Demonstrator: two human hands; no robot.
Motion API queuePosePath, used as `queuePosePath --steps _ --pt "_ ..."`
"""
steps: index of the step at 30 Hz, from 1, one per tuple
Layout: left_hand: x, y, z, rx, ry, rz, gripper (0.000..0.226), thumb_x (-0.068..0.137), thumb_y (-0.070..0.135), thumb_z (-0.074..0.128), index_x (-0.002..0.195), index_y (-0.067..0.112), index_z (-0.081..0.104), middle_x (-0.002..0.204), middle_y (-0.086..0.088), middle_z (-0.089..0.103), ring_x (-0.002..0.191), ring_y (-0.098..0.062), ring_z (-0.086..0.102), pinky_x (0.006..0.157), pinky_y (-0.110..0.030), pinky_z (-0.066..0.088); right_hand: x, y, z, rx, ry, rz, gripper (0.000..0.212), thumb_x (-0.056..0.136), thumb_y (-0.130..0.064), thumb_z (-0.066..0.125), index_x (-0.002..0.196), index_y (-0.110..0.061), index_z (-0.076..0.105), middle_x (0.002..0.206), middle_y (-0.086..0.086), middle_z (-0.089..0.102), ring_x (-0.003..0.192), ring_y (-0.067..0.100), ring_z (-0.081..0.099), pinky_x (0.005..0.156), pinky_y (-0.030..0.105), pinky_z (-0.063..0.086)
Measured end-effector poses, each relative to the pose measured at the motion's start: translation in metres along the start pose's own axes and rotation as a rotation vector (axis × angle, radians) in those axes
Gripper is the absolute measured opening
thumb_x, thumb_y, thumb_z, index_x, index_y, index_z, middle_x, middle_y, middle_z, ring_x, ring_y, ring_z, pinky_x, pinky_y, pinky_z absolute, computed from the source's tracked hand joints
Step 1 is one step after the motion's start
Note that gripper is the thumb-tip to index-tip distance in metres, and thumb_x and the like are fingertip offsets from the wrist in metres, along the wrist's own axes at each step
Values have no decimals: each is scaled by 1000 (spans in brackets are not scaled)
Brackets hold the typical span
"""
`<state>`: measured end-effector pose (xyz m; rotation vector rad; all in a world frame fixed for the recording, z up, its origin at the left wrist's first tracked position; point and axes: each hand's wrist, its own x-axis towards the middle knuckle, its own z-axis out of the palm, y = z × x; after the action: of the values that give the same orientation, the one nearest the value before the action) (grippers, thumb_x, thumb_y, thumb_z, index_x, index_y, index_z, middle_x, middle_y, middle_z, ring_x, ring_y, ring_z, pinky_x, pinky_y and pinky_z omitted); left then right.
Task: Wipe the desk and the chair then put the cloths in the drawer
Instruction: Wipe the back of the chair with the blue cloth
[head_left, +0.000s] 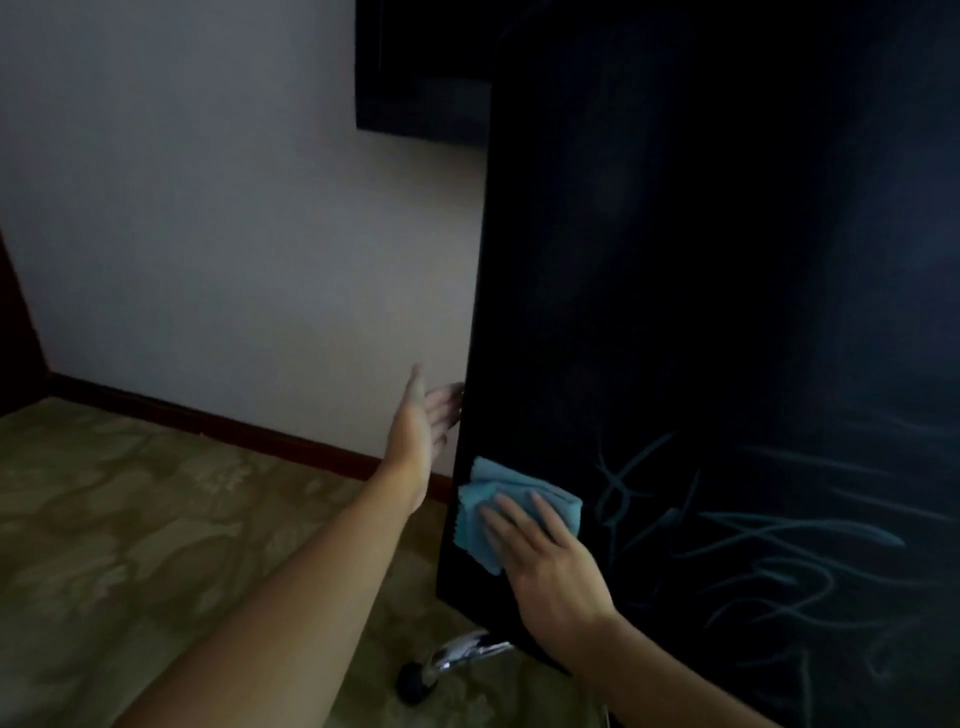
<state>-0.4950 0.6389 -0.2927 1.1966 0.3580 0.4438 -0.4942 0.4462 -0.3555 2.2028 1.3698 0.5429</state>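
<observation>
The right hand (545, 551) presses a blue cloth (498, 512) flat, fingers straight and slightly apart, against the chair (675, 312) back's lower left edge to wipe it, while the left hand (428, 415), fingers relaxed, likely steadies that edge just above.

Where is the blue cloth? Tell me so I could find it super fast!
Look at the big black chair back that fills the right side of the picture. Go down to its lower left edge, where the right hand presses flat on the cloth. It is the only light blue, soft, crumpled thing on that dark surface; the pale streaks beside it are thin lines.
</observation>
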Motion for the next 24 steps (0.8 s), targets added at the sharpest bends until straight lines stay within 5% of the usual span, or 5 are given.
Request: queuePosePath --steps 6,13,16,19,24 --pt "-5 16 24 -49 -63 41 55 99 61 25 95 25 66 81 12 76 74 -2 72 53 -12 50 22 115 -106 -66 672 366 61 87 -24 47 146 -9 43 155 6 35 147 22 22 121 48 0" --pt "-14 19 33 75 82 70 53 101 52 35 128 14 62 124 -6 67 114 -19 63 103 -31 45 5 78 -61 -72 398 180 63 89 -22 29 151 -10 28 160 7 25 147 25 4 118 46 -15" --pt "-29 37 35 417 243 399 34 101 42 43 126 27 61 130 3 60 116 -12 55 98 -27 38 -11 74 -43 -98 231 108 64 95 -26 28 154 -11 8 164 6 4 147 23 -14 112 43 -28" --pt "-52 66 49 610 396 847 29 96 23 51 123 23 58 123 6 51 110 -11 56 93 -25 43 -9 112 -92 -78 530 293 66 82 -28 59 145 -13 44 153 5 39 145 22 28 120 46 6" --pt "-80 105 90 823 251 1375 30 86 7 57 116 9 62 115 -5 53 107 -18 57 90 -19 46 11 194 -184 -140 872 512 56 96 -27 39 149 -11 36 159 4 29 150 23 16 122 49 4"
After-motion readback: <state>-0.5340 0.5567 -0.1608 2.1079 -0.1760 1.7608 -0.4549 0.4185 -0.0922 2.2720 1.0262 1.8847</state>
